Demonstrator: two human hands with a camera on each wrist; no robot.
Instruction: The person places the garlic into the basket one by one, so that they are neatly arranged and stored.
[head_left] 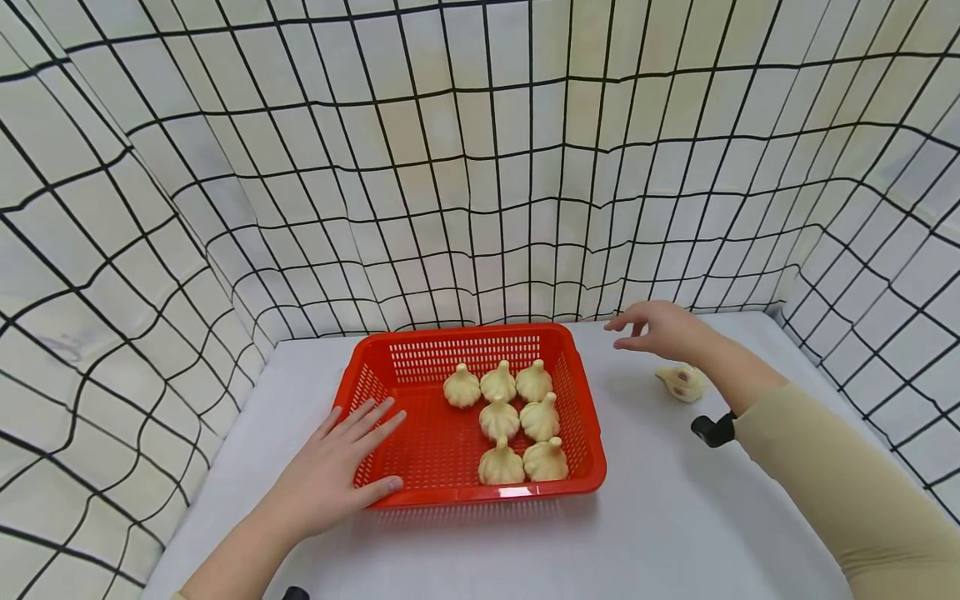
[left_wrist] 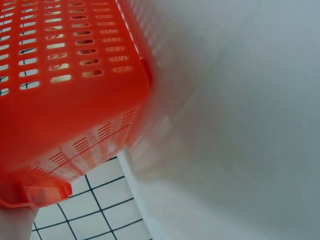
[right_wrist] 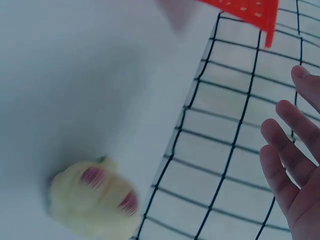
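Note:
A red plastic basket (head_left: 472, 498) with slotted walls stands on the white table and holds several pale garlic bulbs (head_left: 498, 421) in its right part. Over the basket's left side my left hand (head_left: 330, 475) lies with fingers spread and straight, resting on the rim. My right hand (head_left: 663, 332) hovers above the table to the right of the basket, its fingers loosely bent around nothing. Below the right wrist sits a lone garlic bulb (head_left: 682, 382) on the table. In the right wrist view that bulb (right_wrist: 95, 200) shows purple-red patches, apart from the hand (right_wrist: 295, 150).
A black grid net (head_left: 480, 200) over white cloth walls in the back and both sides. Its lower edge meets the white table (head_left: 637, 533) just behind the basket. The left wrist view mostly shows the basket's outer wall (left_wrist: 65, 115).

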